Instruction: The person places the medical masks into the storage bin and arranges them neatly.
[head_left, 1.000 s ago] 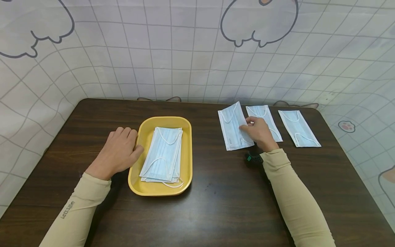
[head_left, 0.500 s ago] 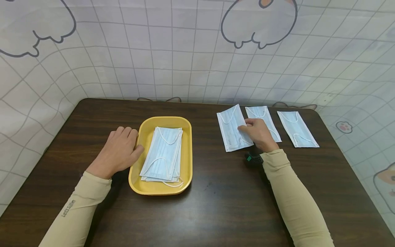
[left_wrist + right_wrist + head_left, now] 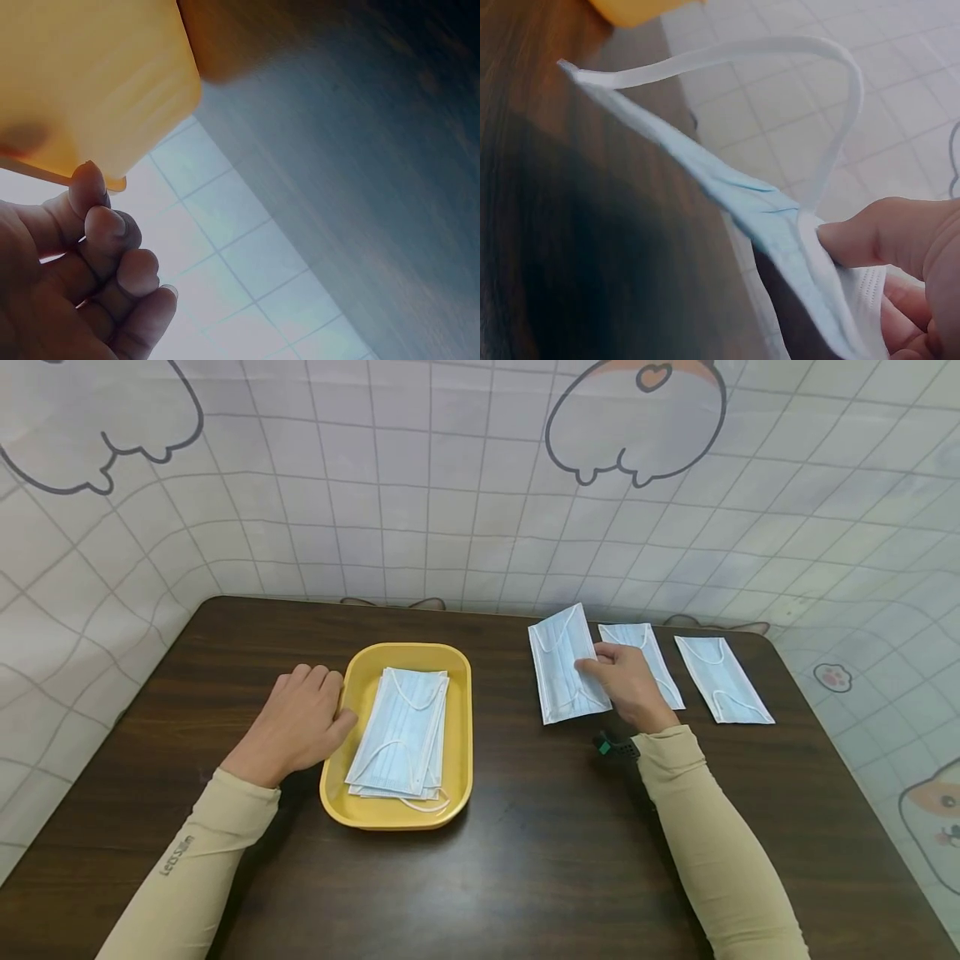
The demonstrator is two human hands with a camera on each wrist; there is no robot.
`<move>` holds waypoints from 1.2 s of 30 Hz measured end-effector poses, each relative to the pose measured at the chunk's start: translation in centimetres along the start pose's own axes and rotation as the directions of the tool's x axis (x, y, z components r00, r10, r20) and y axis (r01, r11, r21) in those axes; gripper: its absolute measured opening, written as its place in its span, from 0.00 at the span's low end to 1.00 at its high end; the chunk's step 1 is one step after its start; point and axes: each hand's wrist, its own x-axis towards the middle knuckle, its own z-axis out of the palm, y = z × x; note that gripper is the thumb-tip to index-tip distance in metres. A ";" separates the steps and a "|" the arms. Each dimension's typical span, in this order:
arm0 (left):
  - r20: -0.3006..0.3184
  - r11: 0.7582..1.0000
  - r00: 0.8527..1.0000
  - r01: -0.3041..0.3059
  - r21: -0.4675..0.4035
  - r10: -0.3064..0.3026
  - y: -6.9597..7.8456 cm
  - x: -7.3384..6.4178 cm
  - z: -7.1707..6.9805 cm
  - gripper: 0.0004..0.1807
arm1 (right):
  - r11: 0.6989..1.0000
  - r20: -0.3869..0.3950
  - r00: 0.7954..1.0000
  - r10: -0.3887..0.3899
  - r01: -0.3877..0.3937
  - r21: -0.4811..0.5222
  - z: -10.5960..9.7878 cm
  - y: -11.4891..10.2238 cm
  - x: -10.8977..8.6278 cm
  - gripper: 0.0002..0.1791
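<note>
Blue mask (image 3: 558,668) pinched in right hand (image 3: 632,687), extending leftward.

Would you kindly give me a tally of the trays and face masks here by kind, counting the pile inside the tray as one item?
Yellow tray: 1
Mask pile in the tray (sheets overlap, so not countable singly): 1
Loose blue masks lying on the table: 2
Held blue mask in the right hand: 1
Total: 5
</note>
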 end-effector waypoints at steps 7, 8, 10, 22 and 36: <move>0.003 1.000 1.000 0.000 0.008 0.000 -0.1 0.1 0.0 0.12 | 0.998 -0.008 1.000 -0.020 0.020 0.067 -0.3 -1.2 -0.5 0.27; 0.005 1.000 1.000 0.000 0.008 0.000 -0.1 0.1 0.1 0.12 | 0.997 -0.010 1.000 -0.021 0.022 0.075 -0.3 -1.4 -0.6 0.26; 0.011 1.000 1.000 0.001 0.010 -0.001 -0.1 0.1 0.1 0.12 | 0.995 -0.009 1.000 -0.021 0.022 0.099 -0.4 -1.5 -0.8 0.27; 0.028 1.000 1.000 0.003 0.025 -0.004 0.0 0.0 0.3 0.13 | 0.980 0.008 1.000 -0.011 0.009 0.199 0.1 -2.2 -1.7 0.27; 0.026 0.999 1.000 0.015 0.041 -0.016 0.3 -0.1 -0.1 0.13 | 0.975 0.020 0.999 -0.051 0.045 0.219 1.6 -3.5 -3.1 0.24</move>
